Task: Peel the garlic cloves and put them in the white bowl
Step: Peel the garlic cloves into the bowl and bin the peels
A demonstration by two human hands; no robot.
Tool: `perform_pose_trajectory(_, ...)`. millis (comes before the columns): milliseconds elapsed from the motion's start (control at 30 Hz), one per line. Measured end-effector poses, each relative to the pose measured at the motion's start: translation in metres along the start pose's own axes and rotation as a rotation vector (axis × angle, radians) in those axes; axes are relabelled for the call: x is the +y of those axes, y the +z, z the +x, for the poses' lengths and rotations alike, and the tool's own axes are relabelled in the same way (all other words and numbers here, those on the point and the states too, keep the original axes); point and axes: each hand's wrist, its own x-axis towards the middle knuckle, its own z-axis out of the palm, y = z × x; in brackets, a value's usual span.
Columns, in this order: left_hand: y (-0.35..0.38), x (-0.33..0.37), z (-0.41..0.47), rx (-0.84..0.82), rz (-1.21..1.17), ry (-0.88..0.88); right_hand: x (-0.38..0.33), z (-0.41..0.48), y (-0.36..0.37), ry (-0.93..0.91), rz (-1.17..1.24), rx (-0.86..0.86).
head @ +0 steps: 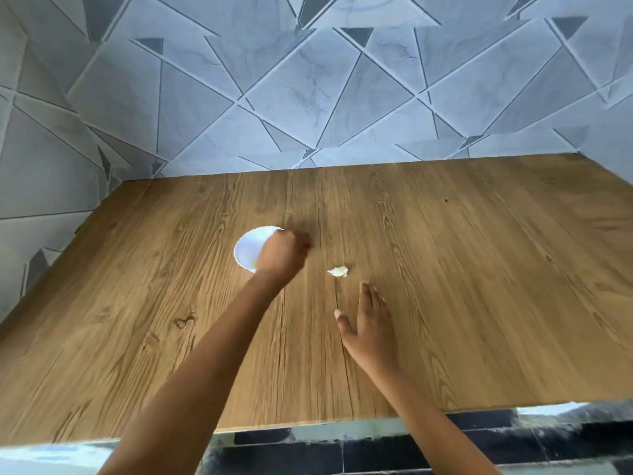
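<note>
The white bowl (pixel 248 250) stands on the wooden table, left of centre, and its right half is hidden behind my left hand (pixel 282 253). That hand hovers over the bowl's right rim with curled fingers, blurred; I cannot tell whether it holds anything. A small pale piece of garlic or garlic skin (pixel 338 271) lies on the table to the right of the bowl. My right hand (pixel 368 318) is just in front of that piece, flat, fingers straight and pointing away from me, not touching it.
The wooden table (pixel 479 286) reaches back to a grey tiled wall with a triangle pattern. The wall also runs along the table's left side. The table's front edge is near me, with dark floor tiles below it.
</note>
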Motion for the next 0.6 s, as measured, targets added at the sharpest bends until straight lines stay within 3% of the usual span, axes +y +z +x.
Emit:
perform_pose_trajectory(67, 0.02, 0.018, -0.005, -0.11, -0.037, 0.127, 0.001, 0.003, -0.004, 0.002, 0.112, 0.032)
perform_pose_trajectory(167, 0.047, 0.02, -0.008, -0.18, 0.051, 0.167, 0.004, 0.007, -0.011, 0.004, 0.208, 0.053)
perform_pose_trajectory(333, 0.063, 0.015, -0.005, -0.147, -0.068, 0.141, 0.015, 0.014, -0.024, 0.022, 0.321, 0.06)
perform_pose_trajectory(533, 0.069, 0.019, 0.001, -0.15, -0.011, 0.219, 0.023, 0.036, -0.033, 0.038, 0.546, 0.035)
perform_pose_trajectory(600, 0.069, 0.02, -0.001, -0.077, -0.182, 0.13, 0.022, 0.044, -0.035, 0.102, 0.677, -0.007)
